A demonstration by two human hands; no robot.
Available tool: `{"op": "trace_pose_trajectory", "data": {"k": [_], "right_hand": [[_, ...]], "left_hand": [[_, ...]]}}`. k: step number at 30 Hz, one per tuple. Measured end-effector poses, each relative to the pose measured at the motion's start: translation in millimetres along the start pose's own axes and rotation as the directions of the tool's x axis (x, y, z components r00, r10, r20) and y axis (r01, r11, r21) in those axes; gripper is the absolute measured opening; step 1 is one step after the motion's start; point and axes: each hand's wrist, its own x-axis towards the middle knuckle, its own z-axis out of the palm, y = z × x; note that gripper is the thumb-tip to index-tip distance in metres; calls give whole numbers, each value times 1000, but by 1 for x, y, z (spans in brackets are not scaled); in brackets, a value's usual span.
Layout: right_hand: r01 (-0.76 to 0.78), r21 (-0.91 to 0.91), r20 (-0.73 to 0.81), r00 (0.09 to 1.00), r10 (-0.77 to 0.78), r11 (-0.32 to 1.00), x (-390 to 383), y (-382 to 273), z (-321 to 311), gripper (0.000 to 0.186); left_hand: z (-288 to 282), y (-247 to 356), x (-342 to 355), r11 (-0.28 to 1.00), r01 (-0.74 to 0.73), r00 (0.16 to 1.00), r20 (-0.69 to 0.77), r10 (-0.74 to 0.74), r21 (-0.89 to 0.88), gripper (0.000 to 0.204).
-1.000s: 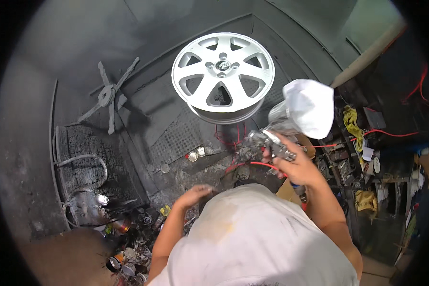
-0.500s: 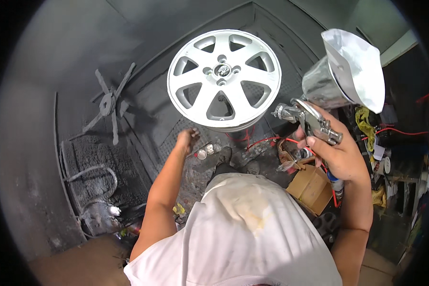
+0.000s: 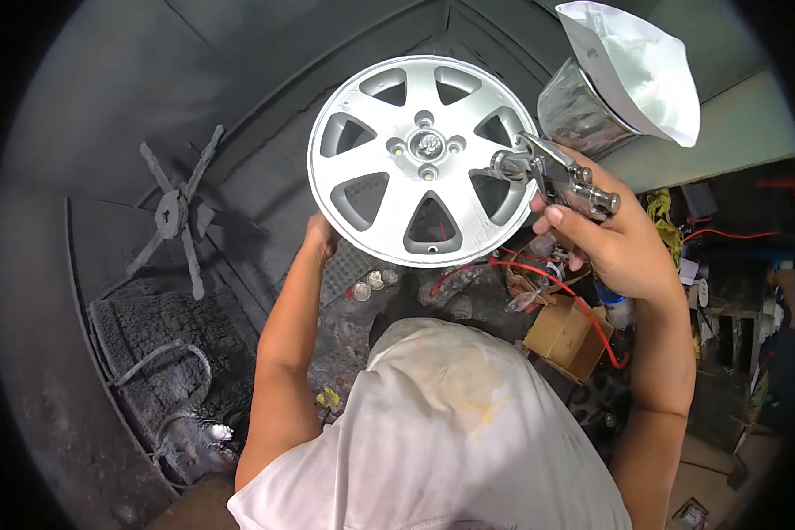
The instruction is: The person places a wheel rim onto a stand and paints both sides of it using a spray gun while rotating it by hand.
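A silver seven-spoke wheel rim faces up in front of me, with a round badge at its hub. My right hand is closed around a metal spray gun at the wheel's right side, the nozzle overlapping the wheel's edge in view. On top of the gun sits a metal cup with a white paper funnel at its mouth. My left hand is at the wheel's lower left edge; its fingers are hidden behind the rim, so a grip cannot be made out.
A grey-coated four-armed stand is at the left, above a dark shaggy pad. A red hose loops below my right hand, beside an open cardboard box. Cluttered shelves line the right side.
My left hand has moved up and left to the wheel's edge. The spray gun has shifted up and left, and its nozzle now overlaps the wheel. The view has shifted too.
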Motion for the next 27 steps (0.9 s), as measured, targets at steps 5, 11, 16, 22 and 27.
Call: {"op": "trace_pose_trajectory", "data": {"k": [5,11,16,22,27], "right_hand": [[37,-17,70,997,-36,999,15,-3,1,58],[40,-109,-45,998,-45,993,19,-2,-7,56],[-47,-114,13,999,48,992,0,9,-28,64],[-77,95,123,990,65,992,-18,7,-17,60],[47,38,-96,994,-43,998,-29,20,-36,59]], "left_hand": [[-10,-6,-3,1000,-6,1000,-6,6,10,39],[-15,-29,-4,994,2,999,32,-6,108,37],[9,-66,-32,999,-13,999,31,14,-40,37],[59,-96,-101,975,65,996,-53,-78,-214,46],[74,-125,-99,933,117,988,-56,-144,-340,39]]}}
